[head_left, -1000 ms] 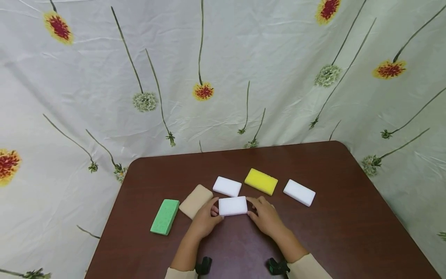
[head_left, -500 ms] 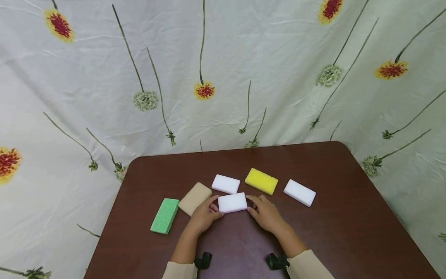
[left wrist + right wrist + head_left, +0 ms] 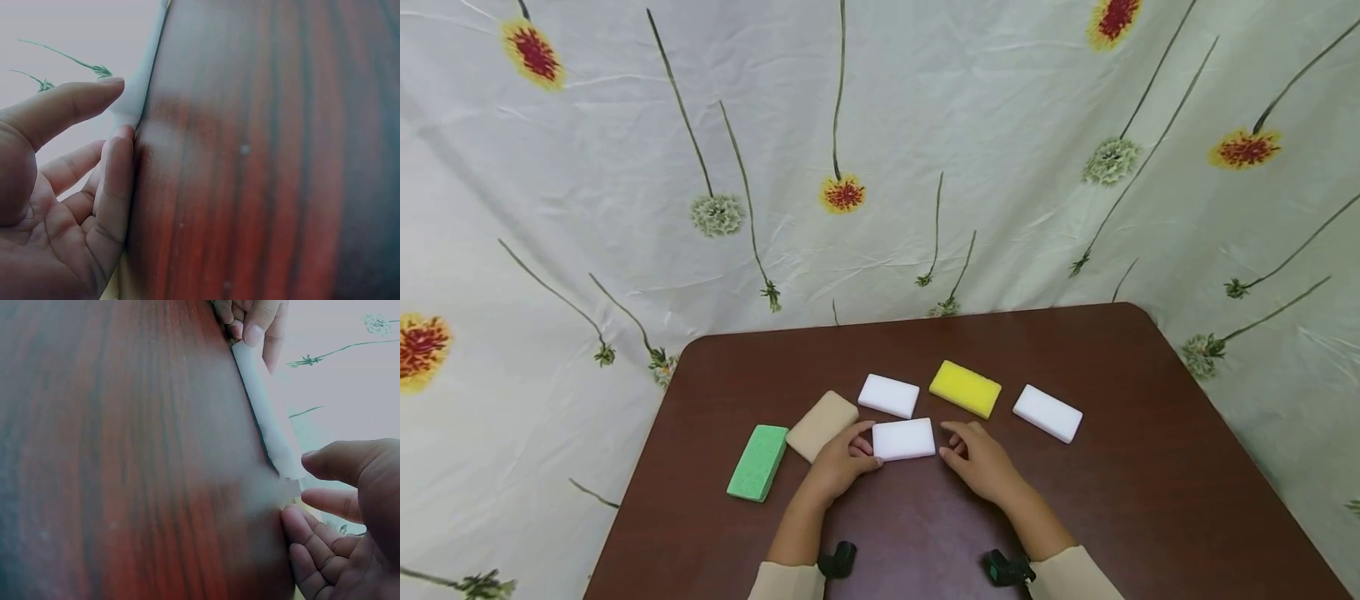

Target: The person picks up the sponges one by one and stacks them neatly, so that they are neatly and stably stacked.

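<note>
A white sponge (image 3: 903, 439) lies flat on the table, its long side towards the person. My left hand (image 3: 839, 461) pinches its left end, thumb at the near corner and index finger at the far one. In the right wrist view, fingertips of that hand touch the end of the white sponge (image 3: 265, 409). Off the right end, across a small gap, my right hand (image 3: 981, 463) holds nothing, its fingers loosely bent. A second white sponge (image 3: 889, 396) lies just behind the first. Behind the left hand is a beige sponge (image 3: 822, 425).
Further left lies a green sponge (image 3: 757, 463), close to the beige one. A yellow sponge (image 3: 966, 389) and a third white sponge (image 3: 1048, 413) lie at the right. The brown table (image 3: 1135, 500) meets a flower-printed cloth (image 3: 880, 267) at its back edge.
The right hand has let go of the white sponge's right end and drawn slightly rightward. The sponge was nudged back a little, then came slightly nearer. The left hand stays at its end.
</note>
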`<state>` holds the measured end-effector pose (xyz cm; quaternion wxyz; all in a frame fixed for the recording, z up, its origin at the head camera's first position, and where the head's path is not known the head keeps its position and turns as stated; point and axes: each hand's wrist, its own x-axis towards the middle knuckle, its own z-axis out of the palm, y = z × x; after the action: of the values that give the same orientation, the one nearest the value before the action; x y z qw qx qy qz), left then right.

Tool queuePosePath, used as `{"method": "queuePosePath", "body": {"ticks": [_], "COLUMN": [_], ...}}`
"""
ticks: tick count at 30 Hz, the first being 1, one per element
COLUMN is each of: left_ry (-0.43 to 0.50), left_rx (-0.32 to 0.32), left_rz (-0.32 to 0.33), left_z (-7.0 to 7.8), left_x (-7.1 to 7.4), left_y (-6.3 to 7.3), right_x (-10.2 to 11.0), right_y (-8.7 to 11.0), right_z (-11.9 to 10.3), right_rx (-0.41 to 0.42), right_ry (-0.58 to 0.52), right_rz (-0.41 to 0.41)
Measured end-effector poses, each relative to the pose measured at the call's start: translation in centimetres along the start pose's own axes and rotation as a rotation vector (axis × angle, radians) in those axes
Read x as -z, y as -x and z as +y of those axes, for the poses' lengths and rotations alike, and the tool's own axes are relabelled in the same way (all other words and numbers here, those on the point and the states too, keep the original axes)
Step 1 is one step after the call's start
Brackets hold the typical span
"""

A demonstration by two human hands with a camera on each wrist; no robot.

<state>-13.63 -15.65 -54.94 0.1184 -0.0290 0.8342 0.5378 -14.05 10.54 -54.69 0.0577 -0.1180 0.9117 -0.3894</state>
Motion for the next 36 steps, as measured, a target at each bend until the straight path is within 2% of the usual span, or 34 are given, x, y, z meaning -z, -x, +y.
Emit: {"method": "queuePosePath", "body": {"ticks": [13, 20, 30, 36], "left_ry": [0.023, 0.010, 0.011, 0.017], "left_rx": [0.004, 0.000, -0.004, -0.011], "left_rz": [-0.007, 0.000, 0.002, 0.005], "left_z": [0.2, 0.1, 0.0, 0.0], "left_x": [0.0, -0.1, 0.0, -0.1], "left_y": [0.2, 0.3, 0.3, 0.4], "right_x": [1.4, 2.3, 3.5, 4.3], "right_y": [0.6, 0.9, 1.0, 1.0], "right_z": [0.6, 1.1, 1.9, 2.7], "right_rx": [-0.026, -0.048, -0.026, -0.054], "right_ry": [-0.159, -0.205, -0.267, -0.250], "right_rz": [0.005, 0.013, 0.142, 0.178]}}
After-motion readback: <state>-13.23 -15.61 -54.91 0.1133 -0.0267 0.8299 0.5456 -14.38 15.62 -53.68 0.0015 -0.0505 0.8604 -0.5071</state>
